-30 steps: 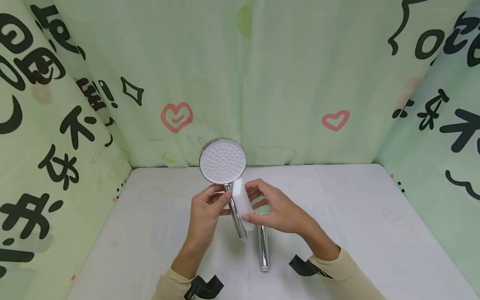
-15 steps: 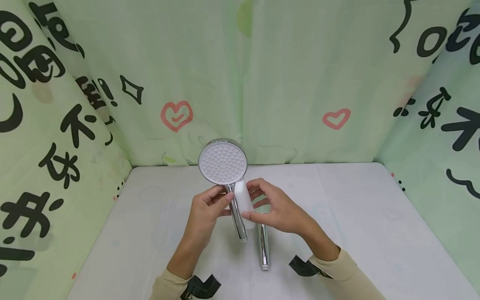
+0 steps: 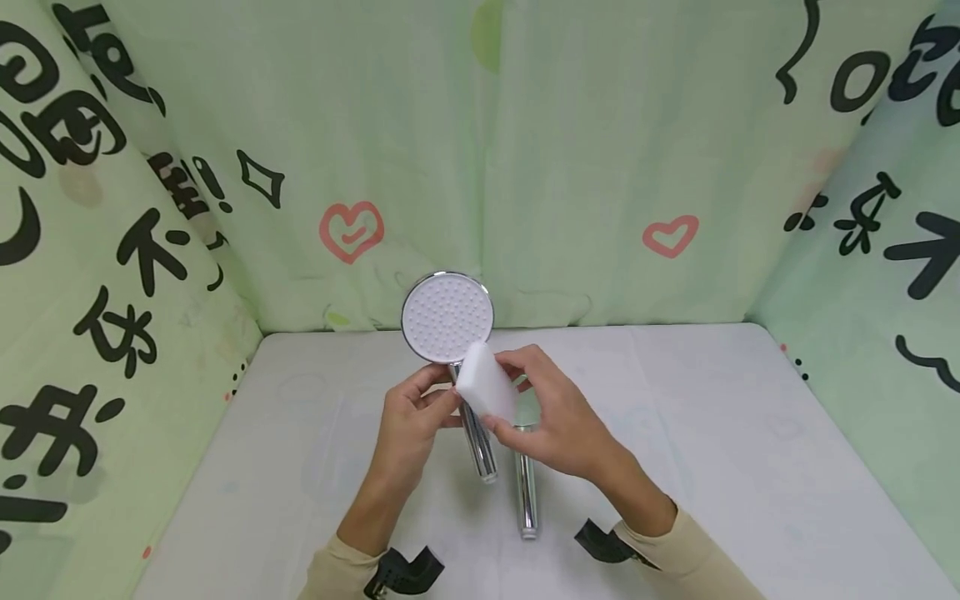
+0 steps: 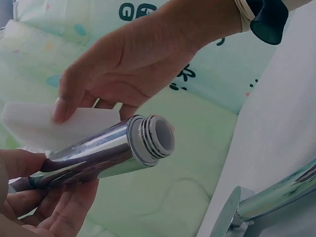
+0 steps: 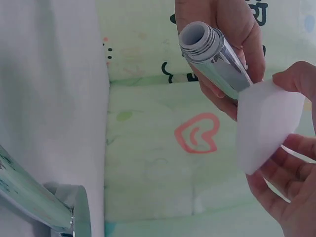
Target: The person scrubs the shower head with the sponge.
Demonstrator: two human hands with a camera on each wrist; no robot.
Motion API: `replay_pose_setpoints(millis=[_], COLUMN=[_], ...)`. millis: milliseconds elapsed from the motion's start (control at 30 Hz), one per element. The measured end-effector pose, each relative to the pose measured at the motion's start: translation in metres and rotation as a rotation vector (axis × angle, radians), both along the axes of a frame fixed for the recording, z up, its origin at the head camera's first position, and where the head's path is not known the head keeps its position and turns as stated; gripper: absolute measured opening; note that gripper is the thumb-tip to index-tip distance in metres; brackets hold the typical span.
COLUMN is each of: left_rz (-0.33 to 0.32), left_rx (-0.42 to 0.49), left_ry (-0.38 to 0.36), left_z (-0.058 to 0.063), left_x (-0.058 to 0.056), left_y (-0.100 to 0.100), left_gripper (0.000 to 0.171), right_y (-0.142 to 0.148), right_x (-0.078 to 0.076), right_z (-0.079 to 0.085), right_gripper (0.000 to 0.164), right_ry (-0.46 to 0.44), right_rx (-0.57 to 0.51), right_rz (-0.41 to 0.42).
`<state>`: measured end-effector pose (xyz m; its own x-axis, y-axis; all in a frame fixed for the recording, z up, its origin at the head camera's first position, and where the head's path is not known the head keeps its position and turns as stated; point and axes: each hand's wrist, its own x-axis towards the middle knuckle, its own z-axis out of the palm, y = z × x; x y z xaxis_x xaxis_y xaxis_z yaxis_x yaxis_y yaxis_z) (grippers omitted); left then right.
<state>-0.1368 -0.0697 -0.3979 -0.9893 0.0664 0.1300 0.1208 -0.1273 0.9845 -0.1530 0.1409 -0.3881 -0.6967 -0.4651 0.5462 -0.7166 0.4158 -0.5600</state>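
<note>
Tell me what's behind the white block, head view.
The held shower head shows above, its chrome handle below; the stretch the white block covers can't be seen.

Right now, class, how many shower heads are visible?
2: one shower head in the left hand; a second shower head on the table, partly hidden behind the right hand.

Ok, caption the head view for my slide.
Left hand grips a shower head, right hand a white block; a second shower head lies on the white table.
</note>
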Motion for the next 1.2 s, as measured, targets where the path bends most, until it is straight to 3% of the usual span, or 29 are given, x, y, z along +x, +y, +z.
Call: replay_pose_setpoints(millis=[200, 333, 433, 667, 933, 1200], left_rz=[-0.049, -0.07, -0.079, -0.098, -0.159, -0.176], left_rx=[0.002, 0.003, -0.004, -0.01, -0.032, -0.038], left_ry=[-0.005, -0.009, -0.016, -0.012, -0.026, -0.019], left_z=[-0.001, -0.001, -0.002, -0.003, -0.005, -0.005], left_x=[0.002, 0.003, 0.003, 0.003, 0.005, 0.006], left_y=[0.004, 0.005, 0.006, 0.006, 0.007, 0.007], left_gripper=[0.035, 0.035, 0.034, 0.034, 0.034, 0.035], right_y=[-0.001, -0.001, 0.0, 0.001, 0.005, 0.001], right_x=[-0.008, -0.015, -0.019, -0.024, -0.028, -0.024], right_z=[0.009, 0.015, 0.02, 0.031, 0.047, 0.045], right_gripper=[0.069, 0.07, 0.069, 0.067, 0.066, 0.065], right_ry=[0.362, 0.504, 0.56, 0.595, 0.574, 0.555], right_rx=[0.06, 0.091, 0.114, 0.136, 0.098, 0.171], right_rz=[-0.173, -0.228, -0.257, -0.29, -0.332, -0.298])
